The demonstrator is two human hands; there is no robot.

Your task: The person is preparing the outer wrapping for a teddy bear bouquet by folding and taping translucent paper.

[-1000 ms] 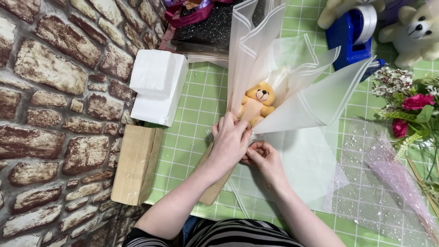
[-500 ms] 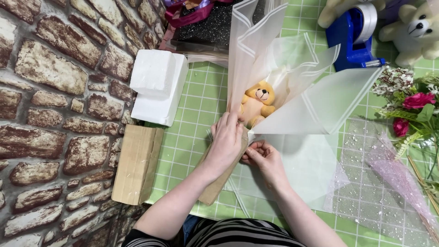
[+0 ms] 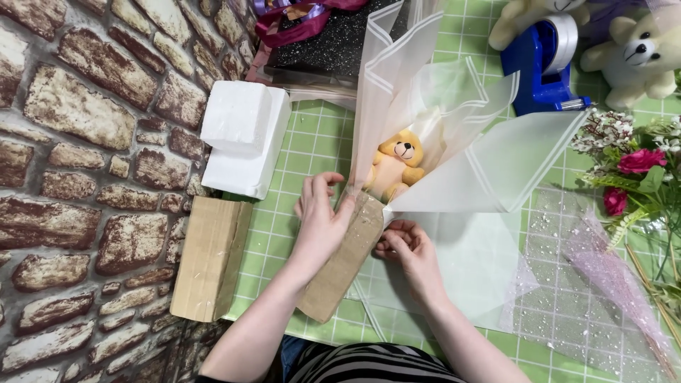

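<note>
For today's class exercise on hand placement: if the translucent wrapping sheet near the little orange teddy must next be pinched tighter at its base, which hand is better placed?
Probably the right hand: its fingertips already sit at the wrapping sheet where it gathers below the orange teddy. The left hand rests on the brown cardboard block, steadying it.

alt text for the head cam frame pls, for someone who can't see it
Two bare hands wrap translucent pale wrapping paper around a small orange plush bear on a green gridded cutting mat: the left hand presses a brown cardboard block, the right hand pinches the paper's lower edge. White foam blocks, a blue tape dispenser and pink flowers lie around.
</note>
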